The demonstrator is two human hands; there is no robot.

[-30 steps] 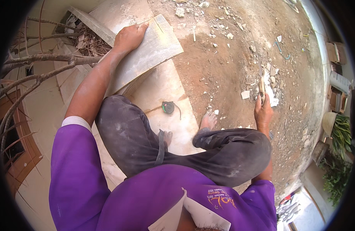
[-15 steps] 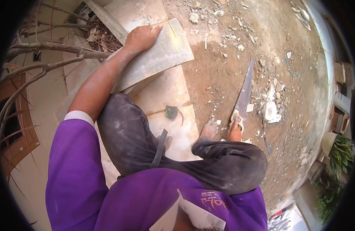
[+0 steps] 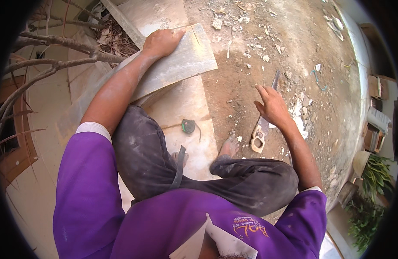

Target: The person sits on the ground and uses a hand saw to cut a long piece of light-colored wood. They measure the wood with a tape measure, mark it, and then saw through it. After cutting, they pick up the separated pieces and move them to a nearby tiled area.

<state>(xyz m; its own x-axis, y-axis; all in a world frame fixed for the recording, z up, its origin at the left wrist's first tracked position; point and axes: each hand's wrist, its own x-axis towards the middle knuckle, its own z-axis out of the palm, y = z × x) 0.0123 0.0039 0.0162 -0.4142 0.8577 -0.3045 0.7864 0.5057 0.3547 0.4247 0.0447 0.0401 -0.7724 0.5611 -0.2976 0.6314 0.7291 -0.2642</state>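
Observation:
My left hand (image 3: pixel 163 42) grips the top of a pale grey board (image 3: pixel 191 56), fingers curled toward its far edge, beside my left knee. My right hand (image 3: pixel 270 103) is open in the air, fingers apart, over a handsaw (image 3: pixel 258 141) lying on the dirt; it partly hides the blade. A tape measure (image 3: pixel 188 126) with a green and black case sits on a stained whitish slab (image 3: pixel 190 99) below the board, near my bare feet. A dark strip (image 3: pixel 178 168) lies between my legs.
Bare branches (image 3: pixel 65 45) and dry twigs (image 3: pixel 110 39) are at left, by a wooden-framed opening (image 3: pixel 19 151). Rubble and white debris (image 3: pixel 298 112) are scattered over the dirt. Along the right wall stand stacked items (image 3: pixel 376 121) and leafy plants (image 3: pixel 371 172).
My right hand has released the saw, which now lies on the dirt, and has risen over it with fingers spreading. My left hand still holds the board.

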